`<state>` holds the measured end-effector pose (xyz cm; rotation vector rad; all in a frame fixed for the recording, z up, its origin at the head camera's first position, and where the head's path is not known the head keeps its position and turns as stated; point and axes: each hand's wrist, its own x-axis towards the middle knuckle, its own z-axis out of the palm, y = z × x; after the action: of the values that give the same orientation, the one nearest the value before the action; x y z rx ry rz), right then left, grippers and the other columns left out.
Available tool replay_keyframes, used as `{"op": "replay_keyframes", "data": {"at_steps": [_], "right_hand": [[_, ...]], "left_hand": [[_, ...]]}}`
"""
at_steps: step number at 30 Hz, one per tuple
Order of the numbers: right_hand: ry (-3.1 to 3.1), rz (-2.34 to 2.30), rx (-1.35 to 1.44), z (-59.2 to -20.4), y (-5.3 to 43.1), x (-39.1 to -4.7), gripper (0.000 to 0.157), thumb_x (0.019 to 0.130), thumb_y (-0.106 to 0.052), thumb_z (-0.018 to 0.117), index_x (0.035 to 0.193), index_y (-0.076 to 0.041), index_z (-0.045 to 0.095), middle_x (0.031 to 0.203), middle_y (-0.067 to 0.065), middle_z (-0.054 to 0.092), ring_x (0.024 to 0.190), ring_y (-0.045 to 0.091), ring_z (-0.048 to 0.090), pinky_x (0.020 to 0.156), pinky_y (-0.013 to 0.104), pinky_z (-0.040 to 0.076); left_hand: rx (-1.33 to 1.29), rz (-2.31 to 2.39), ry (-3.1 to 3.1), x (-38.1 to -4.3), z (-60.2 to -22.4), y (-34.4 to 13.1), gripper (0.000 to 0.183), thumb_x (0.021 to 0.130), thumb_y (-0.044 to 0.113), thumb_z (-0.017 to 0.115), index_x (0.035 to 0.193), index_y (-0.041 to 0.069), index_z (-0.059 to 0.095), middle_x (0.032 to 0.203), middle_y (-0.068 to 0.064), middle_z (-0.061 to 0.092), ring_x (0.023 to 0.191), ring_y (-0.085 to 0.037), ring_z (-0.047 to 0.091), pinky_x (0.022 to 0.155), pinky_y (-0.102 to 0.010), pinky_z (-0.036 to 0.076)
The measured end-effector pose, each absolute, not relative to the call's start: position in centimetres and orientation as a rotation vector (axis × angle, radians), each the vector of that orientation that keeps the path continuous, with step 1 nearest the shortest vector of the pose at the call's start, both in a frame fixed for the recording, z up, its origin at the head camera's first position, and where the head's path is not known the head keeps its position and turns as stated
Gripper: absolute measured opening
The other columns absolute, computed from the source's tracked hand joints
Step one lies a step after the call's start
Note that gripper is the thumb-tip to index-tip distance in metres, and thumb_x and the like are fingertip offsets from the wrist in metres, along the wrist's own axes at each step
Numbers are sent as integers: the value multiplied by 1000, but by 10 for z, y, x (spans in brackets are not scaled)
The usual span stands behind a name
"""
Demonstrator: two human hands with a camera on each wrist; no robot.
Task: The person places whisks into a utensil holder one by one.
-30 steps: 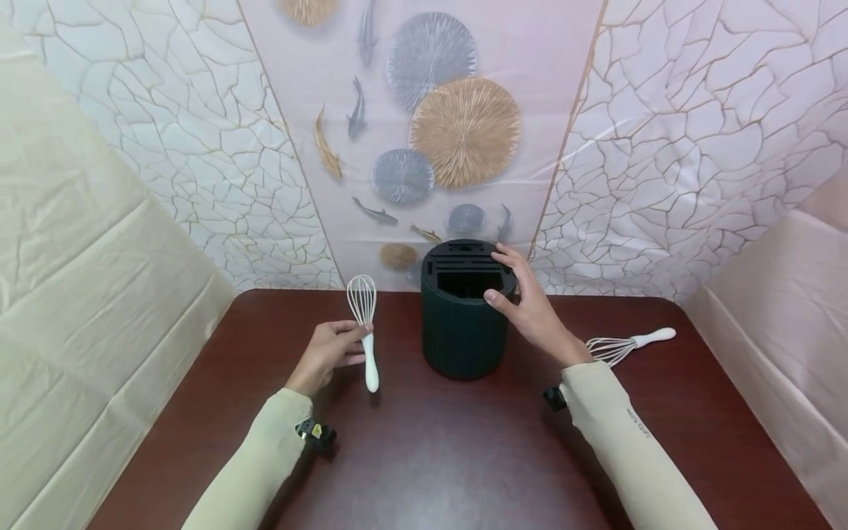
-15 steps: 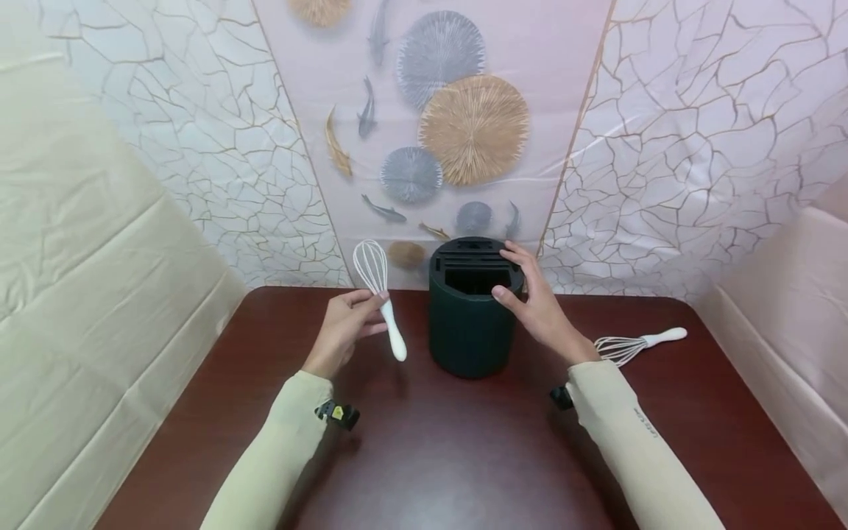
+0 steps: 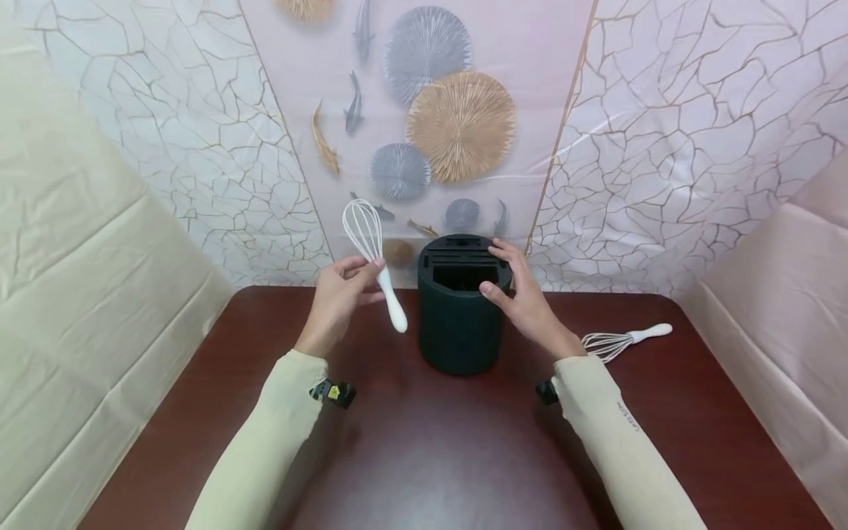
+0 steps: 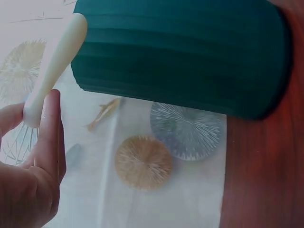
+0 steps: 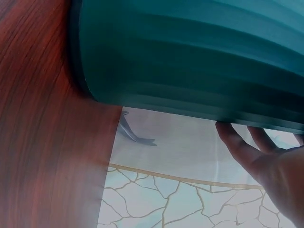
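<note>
My left hand (image 3: 336,300) pinches a white whisk (image 3: 392,300) near the top of its handle, between thumb and fingers. The whisk is raised above the table, tilted, with its wire head up to the left and its handle end down to the right. Just right of it stands a dark green, ribbed, round utensil holder (image 3: 460,331), with slots and a large opening in its black top. My right hand (image 3: 530,303) grips the holder's upper right side, thumb at the front rim and fingers farther back. In the left wrist view, the whisk handle (image 4: 59,61) overlaps the holder (image 4: 180,57).
A second white whisk (image 3: 652,332) lies on the dark red-brown table (image 3: 424,456) at the right, its wire head partly behind my right wrist. A patterned cloth backdrop (image 3: 550,96) rises behind the table, and beige cloth walls (image 3: 86,309) flank both sides.
My left hand has lifted the whisk higher and nearer the holder, and the whisk has tilted more. My right hand stays on the holder. The whole view shifts slightly.
</note>
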<state>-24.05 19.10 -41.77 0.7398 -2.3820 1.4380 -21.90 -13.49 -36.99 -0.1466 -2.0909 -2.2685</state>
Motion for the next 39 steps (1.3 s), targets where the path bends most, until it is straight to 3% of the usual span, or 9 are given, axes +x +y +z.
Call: {"op": "replay_keyframes", "data": {"at_steps": [11, 20, 30, 39], "right_hand": [[-2349, 1402, 716, -413, 202, -243, 72, 102, -44, 68, 161, -15, 40, 172, 2, 25, 158, 28, 21, 122, 67, 21], [-2352, 1407, 731, -412, 196, -247, 75, 101, -53, 66, 161, -15, 40, 172, 2, 24, 158, 28, 20, 123, 67, 20], [-2391, 1423, 739, -419, 195, -244, 78, 101, -58, 65, 162, -17, 39, 173, 0, 23, 159, 27, 19, 124, 67, 18], [-2407, 1425, 736, -418, 198, -246, 78, 102, -57, 64, 164, -20, 36, 174, -1, 20, 160, 26, 17, 124, 67, 17]], "left_hand": [[-286, -2215, -2052, -233, -332, -110, 44, 100, 28, 75, 130, -3, 66, 120, -21, 73, 96, -24, 76, 82, -37, 64], [-360, -2191, -1942, -238, -304, -94, 35, 99, 24, 77, 124, 1, 69, 111, -13, 72, 83, -18, 76, 80, -39, 64], [-445, -2096, -1846, -235, -308, -82, 30, 99, 15, 76, 121, -3, 69, 106, -12, 69, 86, -17, 76, 77, -44, 64], [-524, -1943, -1858, -236, -309, -71, 39, 100, 13, 75, 133, -5, 64, 115, -17, 70, 98, -23, 77, 79, -42, 64]]}}
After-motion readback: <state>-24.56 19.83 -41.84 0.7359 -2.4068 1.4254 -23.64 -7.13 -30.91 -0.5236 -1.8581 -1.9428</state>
